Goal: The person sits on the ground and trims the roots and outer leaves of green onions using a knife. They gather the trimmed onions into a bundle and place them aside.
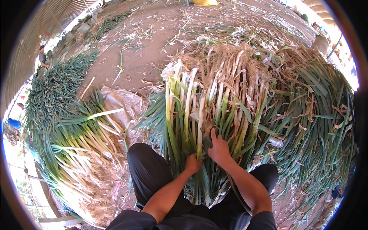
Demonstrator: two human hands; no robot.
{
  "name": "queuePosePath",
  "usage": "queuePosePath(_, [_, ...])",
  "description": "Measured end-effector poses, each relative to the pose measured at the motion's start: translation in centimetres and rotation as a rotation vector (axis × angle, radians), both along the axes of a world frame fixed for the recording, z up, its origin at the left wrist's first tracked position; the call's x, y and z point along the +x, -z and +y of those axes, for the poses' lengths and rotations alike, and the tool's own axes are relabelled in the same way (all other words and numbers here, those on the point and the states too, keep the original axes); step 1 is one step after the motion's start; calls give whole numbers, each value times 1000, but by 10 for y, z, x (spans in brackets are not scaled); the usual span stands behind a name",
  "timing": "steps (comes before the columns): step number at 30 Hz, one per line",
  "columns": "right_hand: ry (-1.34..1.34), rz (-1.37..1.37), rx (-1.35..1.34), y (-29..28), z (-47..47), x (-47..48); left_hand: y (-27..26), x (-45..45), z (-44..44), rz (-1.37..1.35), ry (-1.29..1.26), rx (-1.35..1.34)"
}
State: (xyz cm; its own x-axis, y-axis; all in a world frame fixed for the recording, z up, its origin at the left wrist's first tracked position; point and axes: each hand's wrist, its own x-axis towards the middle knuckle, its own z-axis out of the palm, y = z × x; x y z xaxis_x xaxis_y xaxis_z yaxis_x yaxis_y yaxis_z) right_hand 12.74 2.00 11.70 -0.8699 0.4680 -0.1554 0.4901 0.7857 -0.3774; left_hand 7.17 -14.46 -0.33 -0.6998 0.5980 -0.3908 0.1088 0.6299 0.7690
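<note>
Between my knees, my left hand (194, 164) is closed around a Welsh onion (201, 123), low on its stalk where white turns to green. The roots end points away from me. My right hand (220, 151) is just to the right, its index finger stretched forward against a withered brown outer leaf (209, 129). Whether its other fingers hold that leaf cannot be made out. Beneath both hands spreads a pile of untrimmed onions (238, 92) with dry husks and tangled roots. Cleaner white stalks (169, 106) lie along its left side.
To my left, cleaned onions (89, 146) lie in a row beside a flattened woven sack (126, 106). A large heap of green leaves (319, 115) rises at right. Husk scraps litter the dirt floor (143, 63). Another person (42, 57) is at far left.
</note>
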Motion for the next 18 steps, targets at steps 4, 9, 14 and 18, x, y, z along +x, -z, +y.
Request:
queuePosePath(4, [-10, -108, -82, -2, -36, 30, 2, 0, 1, -41, 4, -37])
queuePosePath(9, [2, -46, -25, 19, -34, 32, 5, 3, 1, -38, -8, -48])
queuePosePath(14, [12, -38, 29, 24, -23, 16, -6, 7, 5, 5, -33, -24])
queuePosePath(18, [-29, 11, 30, 10, -36, 19, -6, 5, 1, 42, -50, -1])
